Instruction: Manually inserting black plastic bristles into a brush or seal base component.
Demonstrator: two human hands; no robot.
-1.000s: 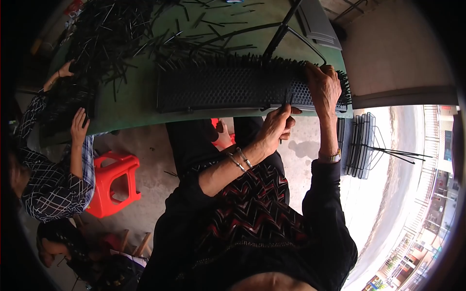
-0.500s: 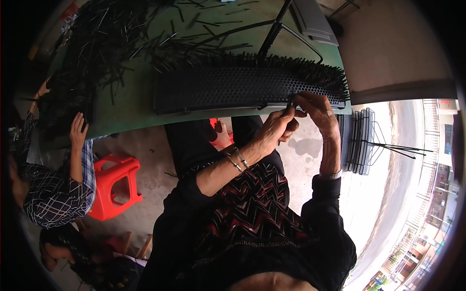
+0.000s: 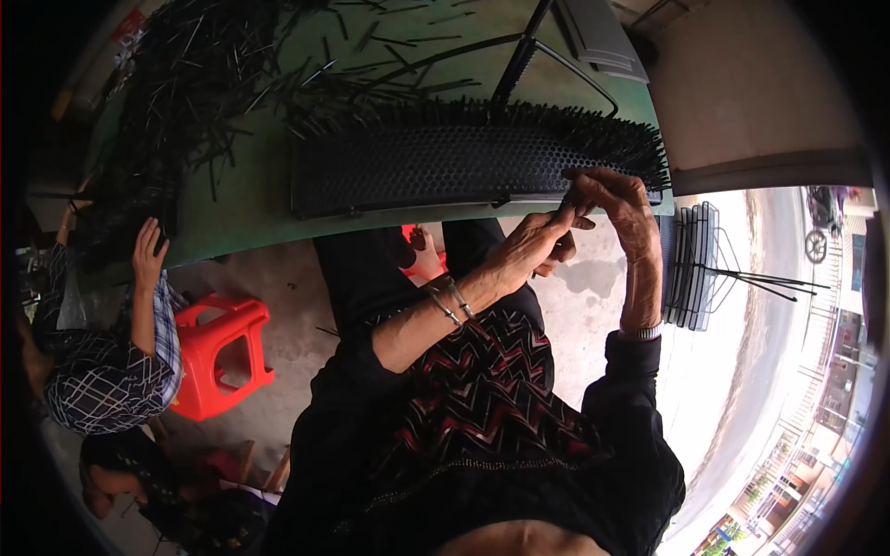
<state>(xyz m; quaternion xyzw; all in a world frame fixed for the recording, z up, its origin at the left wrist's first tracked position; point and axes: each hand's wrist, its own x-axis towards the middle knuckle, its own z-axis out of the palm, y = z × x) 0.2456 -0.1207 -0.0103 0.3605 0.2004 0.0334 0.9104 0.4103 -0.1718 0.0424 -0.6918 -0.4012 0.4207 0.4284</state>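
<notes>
A long dark panel full of small holes (image 3: 417, 167) lies along the near edge of the green table (image 3: 241, 208). Thin black strips (image 3: 612, 139) stick out in a dense row along its far side. My right hand (image 3: 616, 199) bends over the panel's near right edge, its fingers pinched together against the holes. Just below and to the left, my left hand (image 3: 533, 246) is closed, with its fingertips meeting those of the right. Whatever small dark piece either hand grips is hidden among the fingers.
Loose black strips (image 3: 222, 102) are heaped on the table's left. A thin black metal frame (image 3: 514, 74) rises behind the panel. Flat grey sheets (image 3: 598, 42) lie at the far right corner. Another person's hand (image 3: 148, 255) rests at the left edge, near a red stool (image 3: 222, 352).
My right hand has shifted slightly right, its fingers now pressed closer to the holed panel. My left hand has moved a little to the right with it.
</notes>
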